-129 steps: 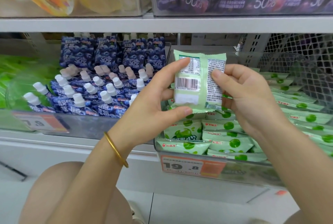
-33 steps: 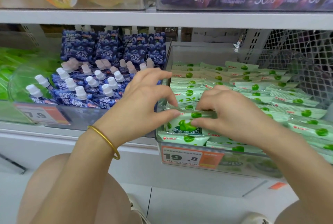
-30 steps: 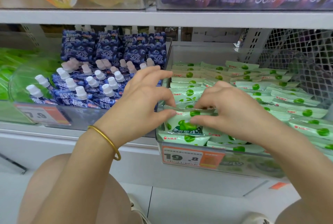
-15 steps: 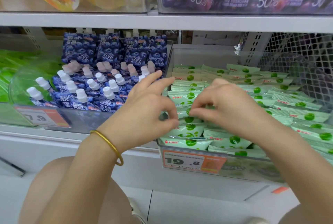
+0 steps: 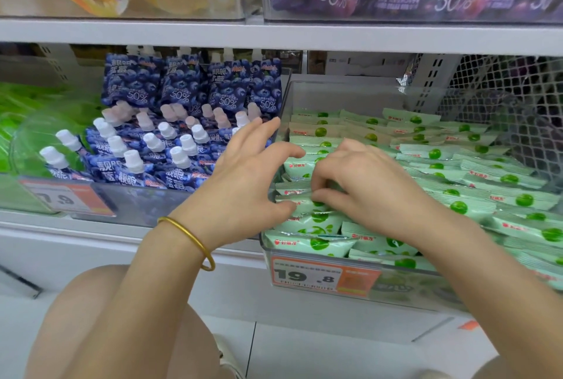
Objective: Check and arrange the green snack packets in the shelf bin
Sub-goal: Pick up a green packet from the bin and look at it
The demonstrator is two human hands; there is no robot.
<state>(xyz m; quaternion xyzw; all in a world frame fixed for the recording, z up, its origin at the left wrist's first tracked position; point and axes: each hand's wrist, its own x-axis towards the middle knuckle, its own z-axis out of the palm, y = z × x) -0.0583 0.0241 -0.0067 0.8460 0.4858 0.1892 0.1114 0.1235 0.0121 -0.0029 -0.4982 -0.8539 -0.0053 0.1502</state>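
Head view: right hand (image 5: pixel 365 183) pinches a green snack packet (image 5: pixel 300 205), left hand (image 5: pixel 243 177) open, thumb steadying it. Arranging step — next, tuck it flat.

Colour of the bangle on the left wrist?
The bangle is plain gold; head view shows it best.

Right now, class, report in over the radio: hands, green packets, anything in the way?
Left hand open, thumb on a front packet. Right hand pinching the same packet. Other green packets lying in the bin. Nothing in the way.
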